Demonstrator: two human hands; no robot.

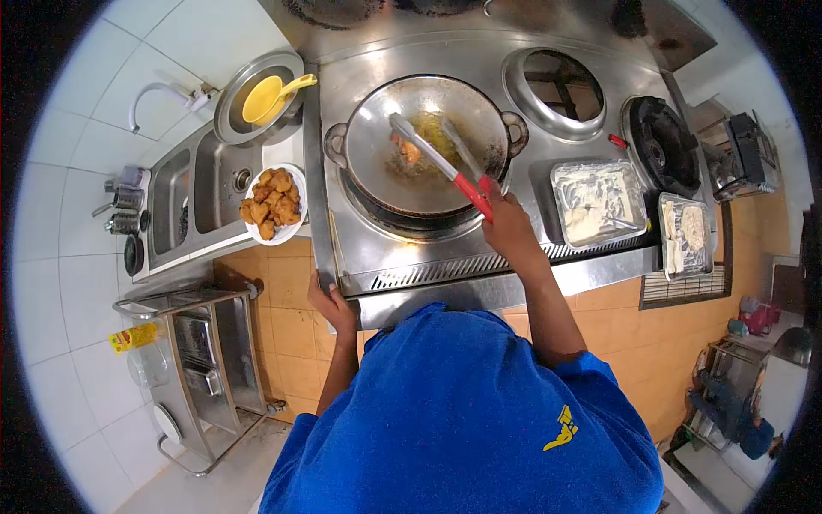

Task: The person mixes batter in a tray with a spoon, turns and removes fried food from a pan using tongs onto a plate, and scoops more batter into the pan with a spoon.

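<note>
A person in a blue shirt stands at a steel cooking counter, the left hand resting at its front left corner, thumb and fingers apart. The right hand is closed around the red handles of a pair of metal tongs, which reach over a large two-handled wok. To the left, a white plate heaped with browned fried pieces sits beside the double sink. To the right, a tray smeared with a pale coating lies on the counter, with a smaller tray of pale contents just beside it. Inside the wok, an orange-brown piece sits in yellowish oil near one arm of the tongs, whose tips stand spread apart; whether they touch it, one cannot tell. Farther back, a yellow handled bowl rests in a round metal basin at left, while a raised metal ring and a black burner occupy the counter's right side.
</note>
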